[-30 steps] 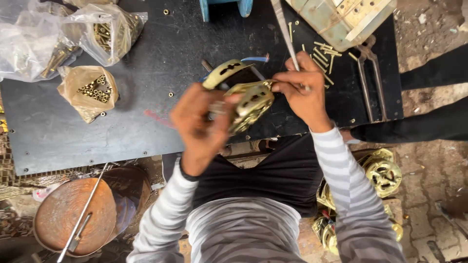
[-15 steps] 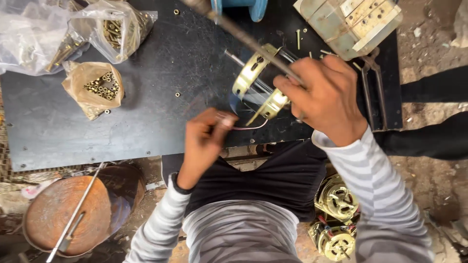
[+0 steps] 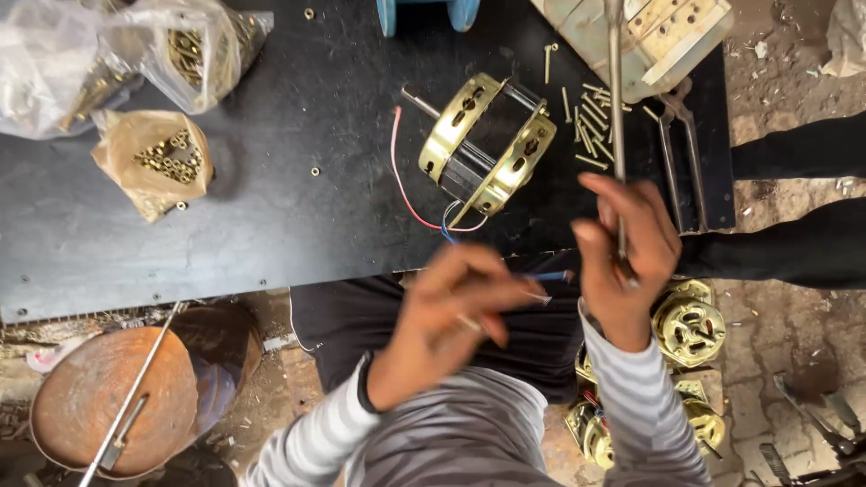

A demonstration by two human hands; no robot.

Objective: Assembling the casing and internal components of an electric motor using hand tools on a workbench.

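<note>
A small motor with two gold end plates [image 3: 487, 144] lies on its side on the black table [image 3: 271, 207], red and blue wires trailing from it toward me. My right hand [image 3: 627, 257] is closed around a long thin metal rod [image 3: 615, 81] that stands up past the table's far edge. Below the motor, off the table edge, my left hand [image 3: 460, 311] is blurred, its fingers pinched on a small thin object, perhaps a screw. Neither hand touches the motor.
Loose long screws [image 3: 591, 122] lie right of the motor beside pliers [image 3: 677, 153] and a cream perforated box [image 3: 649, 36]. Bags of brass hardware [image 3: 162, 158] sit at the left. More gold motors [image 3: 690, 329] lie on the ground at right; a rusty round pan [image 3: 108, 401] is lower left.
Both hands have let go of the motor, which now rests on the table. My left hand drew back toward me; my right hand moved right and holds the rod upright.
</note>
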